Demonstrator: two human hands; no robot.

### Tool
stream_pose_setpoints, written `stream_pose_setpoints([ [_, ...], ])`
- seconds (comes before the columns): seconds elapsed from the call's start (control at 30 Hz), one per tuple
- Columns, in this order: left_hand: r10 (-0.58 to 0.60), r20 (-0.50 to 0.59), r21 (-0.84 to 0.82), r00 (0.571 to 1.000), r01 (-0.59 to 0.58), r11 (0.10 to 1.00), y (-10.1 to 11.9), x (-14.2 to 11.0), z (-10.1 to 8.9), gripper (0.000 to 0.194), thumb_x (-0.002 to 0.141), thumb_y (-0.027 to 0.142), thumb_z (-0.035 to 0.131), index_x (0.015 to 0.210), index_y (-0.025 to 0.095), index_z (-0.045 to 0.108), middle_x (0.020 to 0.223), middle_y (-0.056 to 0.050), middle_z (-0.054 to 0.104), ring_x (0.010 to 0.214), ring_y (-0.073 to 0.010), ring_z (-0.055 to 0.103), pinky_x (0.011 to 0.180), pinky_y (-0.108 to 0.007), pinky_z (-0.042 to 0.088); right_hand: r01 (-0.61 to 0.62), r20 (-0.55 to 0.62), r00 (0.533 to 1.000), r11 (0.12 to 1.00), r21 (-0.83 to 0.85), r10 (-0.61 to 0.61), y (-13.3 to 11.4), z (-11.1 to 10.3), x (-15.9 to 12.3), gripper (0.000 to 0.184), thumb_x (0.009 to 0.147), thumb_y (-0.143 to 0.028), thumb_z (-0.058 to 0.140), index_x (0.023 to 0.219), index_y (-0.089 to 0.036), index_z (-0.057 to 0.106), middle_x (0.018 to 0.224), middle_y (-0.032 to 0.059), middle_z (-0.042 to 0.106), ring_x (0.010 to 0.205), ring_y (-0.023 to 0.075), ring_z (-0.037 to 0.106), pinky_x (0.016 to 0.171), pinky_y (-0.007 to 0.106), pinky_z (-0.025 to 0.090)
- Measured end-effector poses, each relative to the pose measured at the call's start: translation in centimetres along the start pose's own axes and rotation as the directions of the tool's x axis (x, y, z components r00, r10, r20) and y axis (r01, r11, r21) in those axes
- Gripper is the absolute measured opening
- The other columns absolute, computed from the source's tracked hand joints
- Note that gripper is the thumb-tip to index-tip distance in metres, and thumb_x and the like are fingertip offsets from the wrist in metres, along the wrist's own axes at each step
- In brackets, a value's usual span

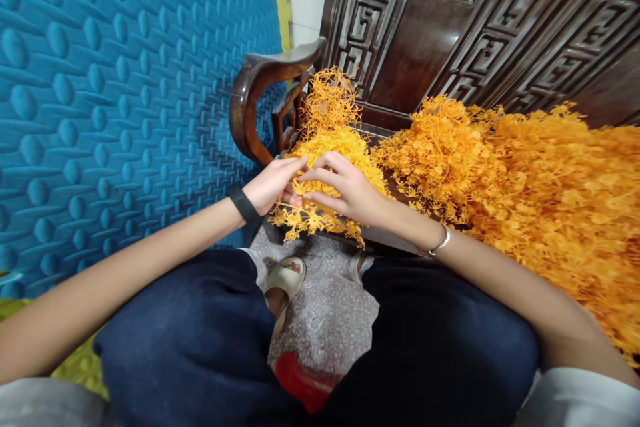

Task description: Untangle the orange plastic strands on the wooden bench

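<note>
**A:** On the dark carved wooden bench (395, 240), what were the two hands busy with?

**B:** They met over a small heap of orange plastic sprigs (333, 147) at the bench's left end, beside the curved armrest (260, 80). The left hand (273, 183) pinched one sprig (313, 217) between thumb and fingertips; the right hand (345, 190) lay over the same sprig, its fingers closed on the strands.

**A:** And the rest of the stuff?

**B:** A far larger pile (540, 187) ran along the seat to the right, well apart from the fingers. A blue padded wall (115, 93) stood to the left, a sandal (285, 280) on the speckled floor (325, 320) below.

**A:** Which step did it look like?

**B:** Seemingly working one sprig loose from the tangle. The next move would call for a gentle, steady pull, since the thin branches looked apt to snag on their neighbours
</note>
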State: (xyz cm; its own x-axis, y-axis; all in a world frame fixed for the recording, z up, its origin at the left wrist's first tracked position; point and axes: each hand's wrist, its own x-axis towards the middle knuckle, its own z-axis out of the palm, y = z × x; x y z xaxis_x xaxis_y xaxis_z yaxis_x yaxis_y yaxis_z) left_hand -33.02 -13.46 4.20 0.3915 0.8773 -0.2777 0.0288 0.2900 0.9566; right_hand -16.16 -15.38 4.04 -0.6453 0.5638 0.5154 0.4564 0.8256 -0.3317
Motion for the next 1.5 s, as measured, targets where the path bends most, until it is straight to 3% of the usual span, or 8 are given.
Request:
stream_pose_setpoints([
  [0.17, 0.069, 0.117, 0.016, 0.991, -0.072, 0.997, 0.4, -0.4, -0.1, 0.046, 0.085, 0.06, 0.042, 0.092, 0.018, 0.058, 0.054, 0.002, 0.051, 0.035, -0.0084, 0.049, 0.037, -0.021, 0.04, -0.196, -0.172, 0.957, 0.958, 0.207, 0.233, -0.7, -0.4, 0.3, 0.015, 0.084, -0.036, 0.059, 0.086, -0.022, 0.062, 0.083, 0.0027, 0.054, 0.08, 0.016, 0.049, 0.077, 0.034, 0.042],
  [0.3, 0.183, 0.097, 0.128, 0.978, -0.195, 0.973, 0.5, -0.8, 0.0, 0.025, 0.077, 0.039, 0.067, 0.087, 0.018, 0.06, 0.052, 0.006, 0.046, 0.035, -0.0044, 0.043, 0.036, -0.017, 0.034, -0.375, -0.109, 0.849, 0.735, 0.566, 0.517, -0.6, -0.7, 0.5, 0.018, 0.078, -0.038, 0.064, 0.083, -0.021, 0.06, 0.078, -0.0004, 0.057, 0.075, 0.0126, 0.053, 0.073, 0.03, 0.044],
  [0.43, 0.252, 0.044, 0.187, 0.967, -0.256, 0.948, 0.4, -0.8, 0.0, 0.014, 0.076, 0.028, 0.067, 0.082, 0.017, 0.062, 0.045, 0.009, 0.04, 0.032, -0.0035, 0.037, 0.036, -0.018, 0.034, -0.41, -0.074, 0.767, 0.574, 0.709, 0.638, -0.2, -0.6, 0.7, 0.02, 0.07, -0.035, 0.072, 0.078, -0.021, 0.06, 0.078, -0.0018, 0.059, 0.076, 0.0117, 0.054, 0.075, 0.029, 0.045],
  [0.77, 0.208, 0.13, 0.435, 0.969, -0.245, 0.867, 0.2, -0.7, -0.5, 0.009, 0.074, 0.017, 0.062, 0.066, 0.014, 0.06, 0.043, 0.007, 0.047, 0.029, -0.0053, 0.041, 0.033, -0.018, 0.029, -0.415, 0.056, 0.727, 0.373, 0.83, 0.685, -0.3, -0.7, 1.1, 0.019, 0.066, -0.027, 0.071, 0.071, -0.019, 0.055, 0.07, -0.0021, 0.06, 0.071, 0.0111, 0.057, 0.071, 0.029, 0.046],
  [0.97, 0.228, 0.138, 0.527, 0.964, -0.266, 0.807, 0.4, -1.2, -0.1, 0.004, 0.073, 0.017, 0.064, 0.076, 0.016, 0.061, 0.037, 0.01, 0.04, 0.025, -0.0058, 0.038, 0.03, -0.017, 0.023, -0.504, 0.146, 0.721, 0.369, 0.781, 0.677, -0.3, -0.5, 1.0, 0.028, 0.06, -0.028, 0.079, 0.074, -0.017, 0.057, 0.072, -0.0007, 0.064, 0.067, 0.0096, 0.057, 0.067, 0.027, 0.047],
  [1.23, 0.247, 0.089, 0.506, 0.965, -0.257, 0.823, 0.6, -1.4, 0.1, 0.013, 0.076, 0.024, 0.063, 0.077, 0.019, 0.051, 0.031, 0.012, 0.035, 0.021, -0.0071, 0.033, 0.027, -0.016, 0.02, -0.537, 0.223, 0.757, 0.391, 0.747, 0.614, -0.2, -0.9, 0.6, 0.028, 0.057, -0.021, 0.08, 0.078, -0.016, 0.062, 0.077, 0.0001, 0.063, 0.073, 0.0114, 0.059, 0.075, 0.03, 0.049],
  [1.4, 0.301, 0.188, 0.447, 0.935, -0.354, 0.822, 0.6, -1.5, 0.1, 0.021, 0.072, 0.026, 0.068, 0.082, 0.019, 0.051, 0.038, 0.012, 0.041, 0.025, -0.0057, 0.035, 0.029, -0.016, 0.023, -0.471, 0.181, 0.717, 0.277, 0.837, 0.673, 0.1, -1.3, 0.4, 0.025, 0.059, -0.019, 0.077, 0.078, -0.018, 0.061, 0.076, -0.0006, 0.064, 0.075, 0.0119, 0.059, 0.077, 0.031, 0.048],
  [1.5, 0.352, 0.195, 0.424, 0.915, -0.402, 0.812, 0.8, -1.6, 0.3, 0.019, 0.084, 0.035, 0.054, 0.078, 0.017, 0.053, 0.039, 0.01, 0.039, 0.026, -0.0046, 0.034, 0.03, -0.017, 0.023, -0.427, 0.178, 0.711, 0.217, 0.878, 0.68, 0.5, -1.3, 0.3, 0.023, 0.061, -0.019, 0.075, 0.08, -0.02, 0.062, 0.075, -0.0011, 0.062, 0.075, 0.0125, 0.059, 0.078, 0.032, 0.048],
])
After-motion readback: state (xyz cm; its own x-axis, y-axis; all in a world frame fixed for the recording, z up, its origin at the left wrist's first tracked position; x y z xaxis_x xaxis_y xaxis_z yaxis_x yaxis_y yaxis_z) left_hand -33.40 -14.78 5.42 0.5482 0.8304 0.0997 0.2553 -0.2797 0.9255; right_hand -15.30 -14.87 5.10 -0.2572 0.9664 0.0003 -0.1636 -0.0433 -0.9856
